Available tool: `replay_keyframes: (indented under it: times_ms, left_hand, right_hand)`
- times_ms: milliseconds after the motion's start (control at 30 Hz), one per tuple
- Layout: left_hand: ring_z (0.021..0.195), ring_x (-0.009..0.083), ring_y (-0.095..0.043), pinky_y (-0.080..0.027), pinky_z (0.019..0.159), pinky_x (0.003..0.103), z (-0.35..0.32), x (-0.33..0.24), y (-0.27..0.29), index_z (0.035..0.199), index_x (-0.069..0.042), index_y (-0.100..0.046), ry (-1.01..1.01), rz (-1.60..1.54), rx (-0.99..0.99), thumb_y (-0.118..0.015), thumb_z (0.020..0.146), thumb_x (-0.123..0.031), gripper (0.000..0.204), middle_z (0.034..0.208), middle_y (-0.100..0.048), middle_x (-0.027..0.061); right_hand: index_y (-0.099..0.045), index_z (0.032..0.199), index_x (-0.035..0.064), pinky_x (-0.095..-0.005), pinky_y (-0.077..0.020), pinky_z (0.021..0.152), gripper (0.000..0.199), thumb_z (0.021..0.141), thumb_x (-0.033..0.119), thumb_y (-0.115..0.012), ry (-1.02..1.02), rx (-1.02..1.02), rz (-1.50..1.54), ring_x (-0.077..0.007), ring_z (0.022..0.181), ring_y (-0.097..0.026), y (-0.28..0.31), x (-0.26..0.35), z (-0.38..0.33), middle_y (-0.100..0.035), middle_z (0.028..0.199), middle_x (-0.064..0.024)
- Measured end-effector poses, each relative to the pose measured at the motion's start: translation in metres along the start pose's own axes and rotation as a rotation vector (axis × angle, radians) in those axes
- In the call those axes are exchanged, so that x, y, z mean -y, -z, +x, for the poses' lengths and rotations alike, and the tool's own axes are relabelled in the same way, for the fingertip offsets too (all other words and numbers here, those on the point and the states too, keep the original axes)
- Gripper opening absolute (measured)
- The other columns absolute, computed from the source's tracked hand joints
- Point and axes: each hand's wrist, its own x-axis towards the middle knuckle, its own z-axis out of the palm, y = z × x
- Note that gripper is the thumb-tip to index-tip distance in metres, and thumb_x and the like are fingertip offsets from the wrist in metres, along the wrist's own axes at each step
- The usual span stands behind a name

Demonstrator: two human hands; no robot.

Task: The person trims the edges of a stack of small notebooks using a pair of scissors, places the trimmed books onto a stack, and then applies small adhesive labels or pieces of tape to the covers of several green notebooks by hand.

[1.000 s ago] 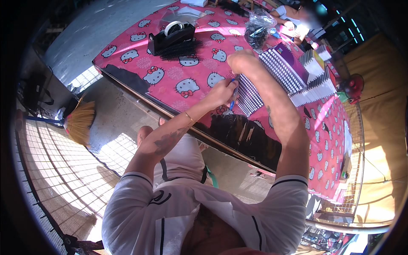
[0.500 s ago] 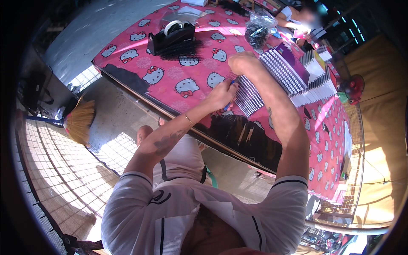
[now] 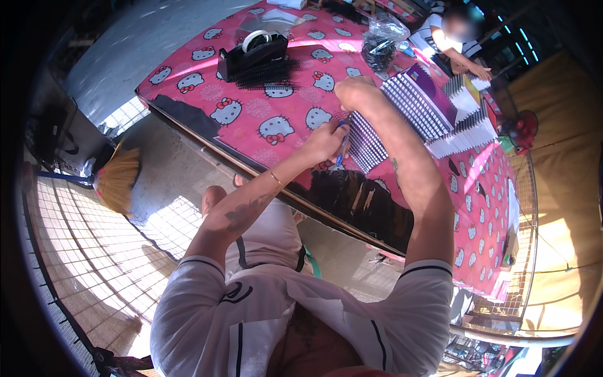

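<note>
My left hand [image 3: 328, 142] is closed around a slim blue tool [image 3: 340, 160], whose blue parts show above and below the fingers; its kind is unclear. Right beside it lies a notebook [image 3: 369, 146] with a dark-and-white chequered face, flat on the pink table cover. My right hand [image 3: 357, 92] bends sharply at the wrist over the notebook's far left corner. Its fingers curl down and inward, and most of them, with whatever they grip, are hidden behind the hand. My right forearm passes over part of the notebook.
Stacked spiral notebooks [image 3: 461, 125] stand right of my right forearm. Black binding coils [image 3: 267, 74] lie by a tape dispenser [image 3: 251, 53] at the far left. A plastic bag [image 3: 381, 50] sits farther back. Across the table, a person's hand [image 3: 480, 71] touches the notebooks. A broom [image 3: 119, 179] is at left.
My left hand has shifted slightly left, and the blue tool in it is tilted a little differently. My right hand barely moved. The person across has reached an arm toward the notebook stacks.
</note>
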Motion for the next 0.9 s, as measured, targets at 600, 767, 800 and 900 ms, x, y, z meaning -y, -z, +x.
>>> replay_keyframes:
  times_ms: [600,767,800,900]
  left_hand:
    - [0.067,0.0201,-0.069,-0.056,0.051,0.032,0.001,0.012,0.002,0.111,0.001,-0.051,0.035,-0.062,-0.023,-0.042,0.102,-0.029,0.033,0.083,-0.066,0.0113]
    - [0.069,0.0198,-0.069,-0.056,0.051,0.031,-0.002,0.005,0.003,0.115,0.0,-0.05,0.053,-0.034,0.012,-0.041,0.102,-0.029,0.033,0.084,-0.066,0.0107]
    - [0.07,0.0198,-0.069,-0.055,0.051,0.031,-0.003,0.004,0.003,0.115,0.001,-0.05,0.061,-0.018,0.029,-0.041,0.102,-0.029,0.033,0.084,-0.066,0.0107]
    - [0.064,0.0192,-0.068,-0.054,0.049,0.03,0.004,0.014,0.003,0.113,0.002,-0.05,0.025,-0.01,0.011,-0.04,0.103,-0.028,0.033,0.082,-0.065,0.0106]
  right_hand:
    - [-0.071,0.113,0.0092,-0.0435,-0.0521,0.088,0.032,0.081,0.013,-0.07,0.056,0.0,-0.036,-0.0252,0.111,-0.065,-0.007,0.007,0.009,-0.068,0.119,-0.0086]
    - [-0.071,0.109,0.0047,-0.0441,-0.0514,0.091,0.032,0.08,0.018,-0.073,0.03,0.003,0.011,-0.0291,0.109,-0.065,-0.012,0.001,0.012,-0.069,0.113,-0.0136]
    - [-0.071,0.108,0.0047,-0.0439,-0.0514,0.091,0.031,0.08,0.018,-0.073,0.019,0.003,0.016,-0.0289,0.109,-0.065,-0.014,-0.001,0.012,-0.069,0.113,-0.0134]
    - [-0.071,0.109,0.0043,-0.0432,-0.0514,0.091,0.032,0.08,0.018,-0.073,0.013,-0.011,0.049,-0.0294,0.11,-0.065,-0.013,0.002,0.015,-0.069,0.115,-0.0128]
